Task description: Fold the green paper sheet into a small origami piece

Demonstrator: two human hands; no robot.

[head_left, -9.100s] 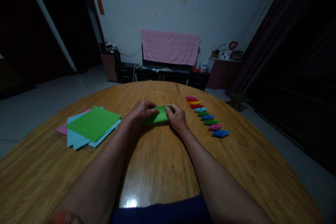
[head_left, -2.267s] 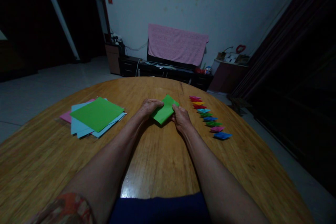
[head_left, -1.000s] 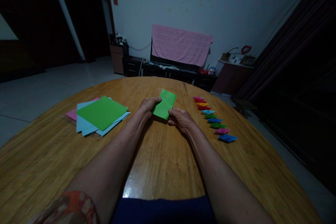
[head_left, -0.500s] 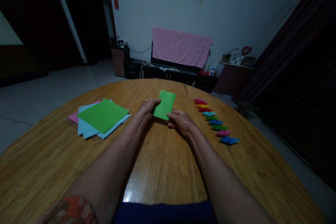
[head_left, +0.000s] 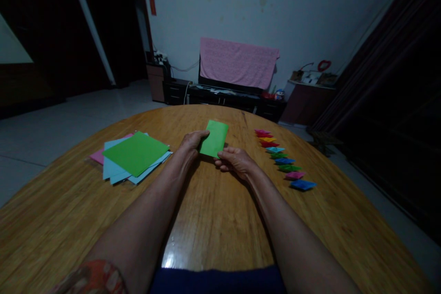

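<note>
A folded sheet of green paper (head_left: 214, 138) is held up over the middle of the table, its face tilted toward me. My left hand (head_left: 193, 141) grips its left edge, thumb on the front and fingers hidden behind. At the lower right corner my right hand (head_left: 236, 161) pinches the paper between thumb and fingers. To the left lies a loose stack of coloured square sheets, with a green sheet (head_left: 138, 152) on top of light blue sheets (head_left: 112, 172) and a pink one (head_left: 97, 156). A row of several small folded paper boats, among them a blue paper boat (head_left: 303, 185), stands at the right.
The round wooden table (head_left: 220, 220) fills the foreground. Beyond its far edge, a pink cloth (head_left: 237, 62) covers a television on a dark low cabinet (head_left: 175, 92). A small stool (head_left: 324, 140) stands past the table's right side.
The green paper has tilted slightly and shifted a little to the left. My right hand's fingers have moved slightly left along its lower corner.
</note>
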